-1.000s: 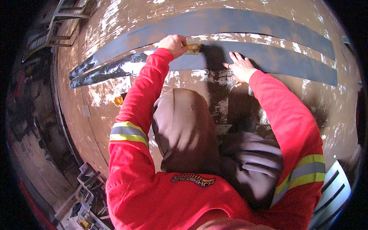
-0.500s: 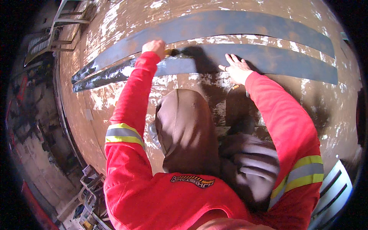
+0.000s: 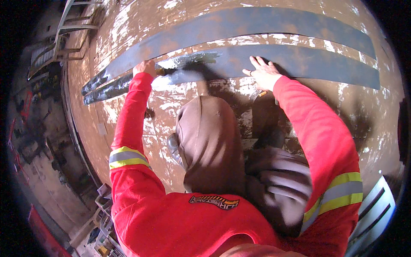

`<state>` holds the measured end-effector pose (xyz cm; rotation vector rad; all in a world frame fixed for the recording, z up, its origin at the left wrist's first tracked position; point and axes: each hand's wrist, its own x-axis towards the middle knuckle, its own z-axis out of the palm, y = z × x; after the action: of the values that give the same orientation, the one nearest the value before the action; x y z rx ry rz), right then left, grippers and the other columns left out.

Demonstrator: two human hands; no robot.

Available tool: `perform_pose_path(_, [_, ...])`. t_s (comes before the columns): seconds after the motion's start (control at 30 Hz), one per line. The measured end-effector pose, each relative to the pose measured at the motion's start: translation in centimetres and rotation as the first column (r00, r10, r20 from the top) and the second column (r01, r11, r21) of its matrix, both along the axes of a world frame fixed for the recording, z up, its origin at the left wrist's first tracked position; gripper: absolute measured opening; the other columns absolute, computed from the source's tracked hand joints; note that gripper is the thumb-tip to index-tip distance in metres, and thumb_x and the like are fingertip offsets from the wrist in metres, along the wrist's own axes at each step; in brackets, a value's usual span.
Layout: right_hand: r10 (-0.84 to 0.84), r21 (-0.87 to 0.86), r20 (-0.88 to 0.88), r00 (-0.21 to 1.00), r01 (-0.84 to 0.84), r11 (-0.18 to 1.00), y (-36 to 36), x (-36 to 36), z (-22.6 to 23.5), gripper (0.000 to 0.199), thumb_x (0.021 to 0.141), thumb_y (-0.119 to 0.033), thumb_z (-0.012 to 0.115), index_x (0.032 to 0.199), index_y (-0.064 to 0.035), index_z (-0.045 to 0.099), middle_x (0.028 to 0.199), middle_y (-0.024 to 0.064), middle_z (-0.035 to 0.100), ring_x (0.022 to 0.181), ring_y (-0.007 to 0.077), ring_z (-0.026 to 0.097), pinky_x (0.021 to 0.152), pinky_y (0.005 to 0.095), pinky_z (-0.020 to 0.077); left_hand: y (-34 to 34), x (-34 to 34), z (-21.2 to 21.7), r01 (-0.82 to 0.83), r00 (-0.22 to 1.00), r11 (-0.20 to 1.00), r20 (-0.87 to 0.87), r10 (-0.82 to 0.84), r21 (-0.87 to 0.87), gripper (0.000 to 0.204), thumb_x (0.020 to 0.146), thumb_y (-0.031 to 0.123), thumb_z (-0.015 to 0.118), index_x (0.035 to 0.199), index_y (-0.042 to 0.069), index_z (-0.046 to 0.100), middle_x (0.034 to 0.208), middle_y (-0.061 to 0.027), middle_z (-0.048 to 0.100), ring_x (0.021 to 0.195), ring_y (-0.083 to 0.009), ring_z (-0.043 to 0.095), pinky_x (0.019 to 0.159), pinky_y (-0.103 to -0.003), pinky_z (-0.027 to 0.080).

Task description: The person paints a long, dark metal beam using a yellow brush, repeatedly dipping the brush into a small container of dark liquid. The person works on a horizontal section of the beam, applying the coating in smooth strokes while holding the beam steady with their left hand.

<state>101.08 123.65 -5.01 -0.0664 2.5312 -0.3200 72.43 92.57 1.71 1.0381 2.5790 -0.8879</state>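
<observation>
Two long grey-blue metal strips, with rusty patches, lie side by side across the floor: a far strip and a near strip. My left hand is closed around a paintbrush over the near strip. Its bristles point right, toward a wet dark smear. Glossy black coating covers the near strip's left end, and the far strip's left tip is dark too. My right hand rests with fingers spread on the near strip's front edge.
The brown floor covering is blotched with white. A small yellowish object lies by my right wrist. A pale chair stands at far left, stacked metal frames at lower left, and a white slatted piece at lower right.
My left hand has moved left along the near strip with the paintbrush. A dark wet smear now shows to the brush's right. My right hand has stayed nearly in place.
</observation>
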Motion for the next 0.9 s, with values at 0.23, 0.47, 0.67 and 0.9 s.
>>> perform_pose_path(0.23, [0.023, -0.016, 0.023, 0.999, -0.023, 1.0, 0.8, 0.3, -0.2, 0.069, 0.07, -0.025, 0.071, 0.135, -0.0256, 0.045, 0.149, 0.0156, 0.019, 0.138, 0.0335, 0.02, 0.102, 0.0552, 0.033, 14.0, 10.0, -0.9, -0.058, 0.895, 0.899, 0.422, -0.146, 0.434, 0.022, 0.075, 0.031, 0.063, 0.084, 0.012, 0.068, 0.076, -0.0172, 0.065, 0.077, -0.0335, 0.065, 0.067, -0.044, 0.052])
perform_pose_path(0.47, [0.027, -0.134, 0.005, 1.0, -0.026, 0.991, 2.6, 0.5, -0.8, 0.065, 0.073, -0.028, 0.069, 0.134, -0.0195, 0.047, 0.151, 0.0119, 0.016, 0.139, 0.0315, 0.018, 0.106, 0.0556, 0.0298, 8.8, 7.2, -0.4, -0.071, 0.974, 0.984, 0.225, 0.033, 0.163, 0.026, 0.075, 0.034, 0.065, 0.087, 0.011, 0.069, 0.086, -0.0135, 0.068, 0.084, -0.0318, 0.065, 0.071, -0.043, 0.053])
perform_pose_path(0.67, [0.019, -0.121, 0.02, 1.0, -0.017, 0.992, 2.4, 0.5, -0.3, 0.065, 0.075, -0.029, 0.068, 0.135, -0.0194, 0.046, 0.151, 0.0128, 0.015, 0.139, 0.0318, 0.017, 0.104, 0.0541, 0.0319, 2.4, 4.4, 1.5, -0.11, 0.992, 0.988, 0.048, 0.116, -0.113, 0.032, 0.08, 0.038, 0.064, 0.096, 0.011, 0.069, 0.099, -0.0121, 0.067, 0.093, -0.0276, 0.065, 0.075, -0.04, 0.053])
perform_pose_path(0.9, [0.042, -0.114, 0.027, 0.999, -0.039, 0.993, 1.9, 0.4, -0.3, 0.065, 0.075, -0.025, 0.066, 0.136, -0.0198, 0.045, 0.152, 0.013, 0.014, 0.139, 0.0313, 0.017, 0.104, 0.0525, 0.0323, 9.5, 10.0, -1.9, -0.099, 0.875, 0.9, 0.469, -0.125, 0.425, 0.017, 0.072, 0.026, 0.066, 0.075, 0.009, 0.067, 0.075, -0.0156, 0.066, 0.071, -0.0323, 0.064, 0.065, -0.042, 0.051])
